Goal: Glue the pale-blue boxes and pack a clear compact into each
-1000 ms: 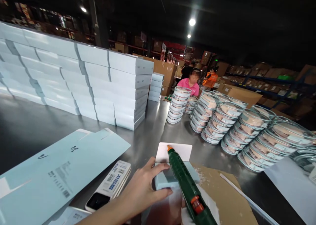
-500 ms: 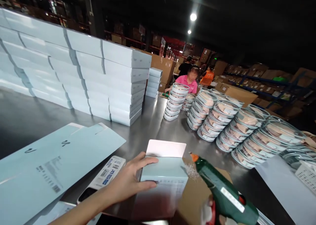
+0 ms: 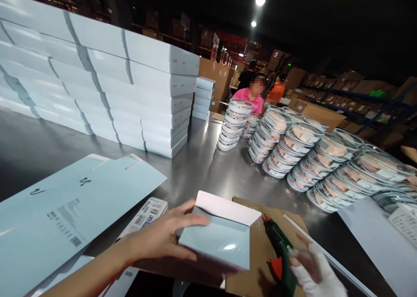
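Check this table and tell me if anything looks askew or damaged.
The wall of pale-blue boxes at left looks slightly askew: the gaps between boxes vary in width and don't line up from row to row. I see no clear damage.

Round lights (image 3: 260,0) shone from a dark ceiling (image 3: 325,21) at top center; cartons (image 3: 364,89) lined blue shelving (image 3: 345,110) at upper right, beyond a metal table (image 3: 203,169).
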Tool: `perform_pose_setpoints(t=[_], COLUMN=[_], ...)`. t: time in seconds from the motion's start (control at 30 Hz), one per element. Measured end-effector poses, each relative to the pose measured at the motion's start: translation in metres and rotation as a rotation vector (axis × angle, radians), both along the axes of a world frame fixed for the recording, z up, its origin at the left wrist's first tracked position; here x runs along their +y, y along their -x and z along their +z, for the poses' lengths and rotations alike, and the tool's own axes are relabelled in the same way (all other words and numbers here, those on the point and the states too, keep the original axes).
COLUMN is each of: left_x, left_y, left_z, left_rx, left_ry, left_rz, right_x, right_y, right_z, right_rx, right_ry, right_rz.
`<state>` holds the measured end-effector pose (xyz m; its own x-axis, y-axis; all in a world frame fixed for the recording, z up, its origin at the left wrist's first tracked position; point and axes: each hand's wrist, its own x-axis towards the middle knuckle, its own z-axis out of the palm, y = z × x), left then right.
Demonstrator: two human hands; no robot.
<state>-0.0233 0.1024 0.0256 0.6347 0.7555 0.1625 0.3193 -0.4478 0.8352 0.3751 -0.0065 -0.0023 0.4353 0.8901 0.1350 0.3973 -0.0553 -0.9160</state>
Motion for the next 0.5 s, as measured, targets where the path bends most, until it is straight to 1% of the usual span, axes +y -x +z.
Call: perform_pose_setpoints(t=[0.07,0.13,0.17,0.23,0.27,0.3,0.33,0.4,0.47,0.5], left_x=[-0.001,-0.003,-0.004,-0.006,-0.006,-0.007,-0.007,-0.007,-0.008,-0.009], left_y=[-0.001,-0.004,-0.006,-0.01,-0.012,-0.013,-0.013,-0.01,-0.007,-0.005], left_z=[-0.005,-0.015,-0.021,-0.035,-0.04,-0.044,-0.046,-0.044,-0.035,-0.029], left_rx=[-0.011,-0.073,-0.152,-0.392,-0.51,-0.578,-0.577,-0.43,-0.27,-0.226], left_ry=[0.029,0.005,-0.017,-0.064,-0.089,-0.116,-0.144,-0.214,-0.27,-0.297], left_rz=[-0.004,-0.004,0.005,0.026,0.038,0.035,0.012,-0.063,-0.114,-0.115], right_x=[0.011,0.018,0.019,0.017,0.015,0.013,0.012,0.012,0.015,0.018], right_y=[0.041,0.078,0.09,0.102,0.102,0.101,0.099,0.098,0.104,0.107], right_z=[0.005,0.006,0.005,0.003,0.003,0.003,0.005,0.012,0.021,0.025], right_rx=[0.064,0.067,0.037,-0.079,-0.138,-0.189,-0.231,-0.279,-0.323,-0.337], right_ry=[-0.144,-0.195,-0.206,-0.208,-0.207,-0.205,-0.201,-0.236,-0.321,-0.363], right_rz=[0.181,0.297,0.332,0.373,0.391,0.415,0.445,0.545,0.66,0.701])
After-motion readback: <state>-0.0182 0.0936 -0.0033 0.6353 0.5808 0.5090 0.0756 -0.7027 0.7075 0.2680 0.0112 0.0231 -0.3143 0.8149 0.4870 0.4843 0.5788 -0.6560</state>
